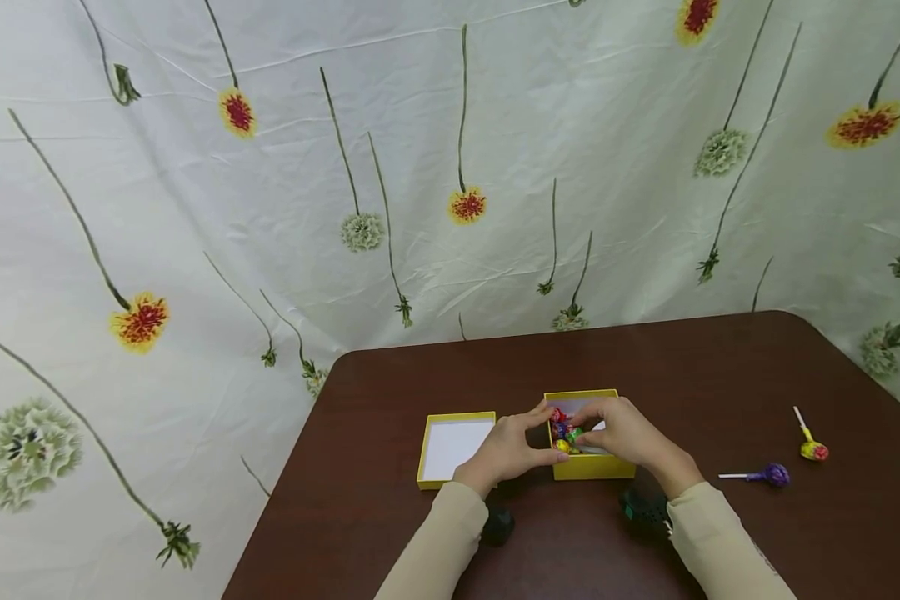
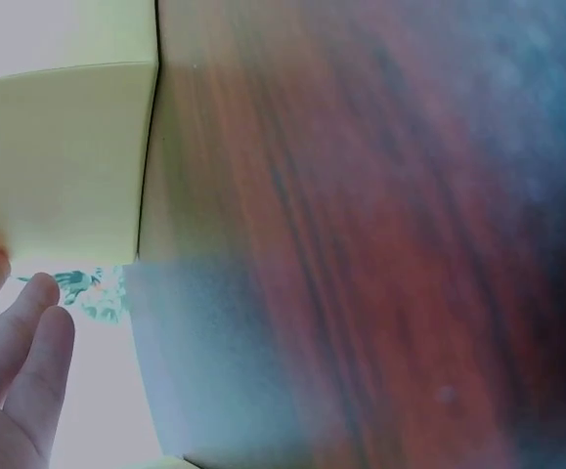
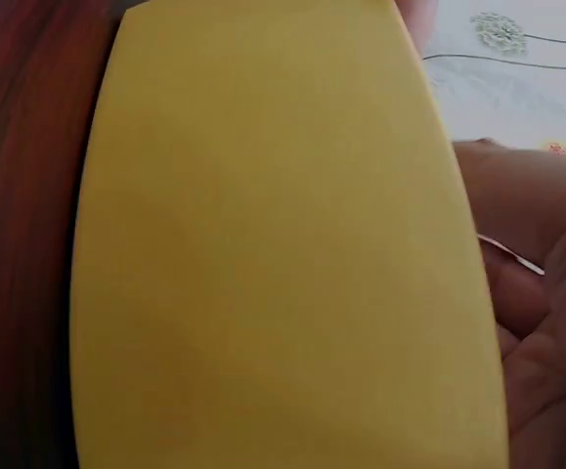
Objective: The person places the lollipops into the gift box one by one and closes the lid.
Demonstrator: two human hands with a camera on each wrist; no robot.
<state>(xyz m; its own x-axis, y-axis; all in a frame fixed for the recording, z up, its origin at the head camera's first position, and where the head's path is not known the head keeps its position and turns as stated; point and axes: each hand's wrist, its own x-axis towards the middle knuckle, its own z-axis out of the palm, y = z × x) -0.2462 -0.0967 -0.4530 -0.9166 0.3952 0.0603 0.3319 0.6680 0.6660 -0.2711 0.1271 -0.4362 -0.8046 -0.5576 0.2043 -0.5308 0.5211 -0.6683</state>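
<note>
A yellow box [image 1: 594, 468] stands uncovered on the table, its front wall large in the right wrist view. Colourful wrapped lollipops [image 1: 562, 430] lie inside at its left. My left hand [image 1: 504, 450] holds the box's left side, thumb near the front corner and fingers toward the back. My right hand [image 1: 624, 429] reaches over the right side into the box; its curled fingers pinch at the green-wrapped lollipop [image 1: 576, 434]. In the right wrist view a thin white strip, apparently a stick [image 3: 512, 254], shows among the fingers; the fingertips are hidden there.
The yellow-edged lid [image 1: 457, 446], white inside, lies left of the box. A purple lollipop [image 1: 776, 475] and a yellow-and-red lollipop [image 1: 813, 451] lie to the right on the brown table [image 1: 390, 375]. A flowered cloth [image 1: 420, 150] hangs behind.
</note>
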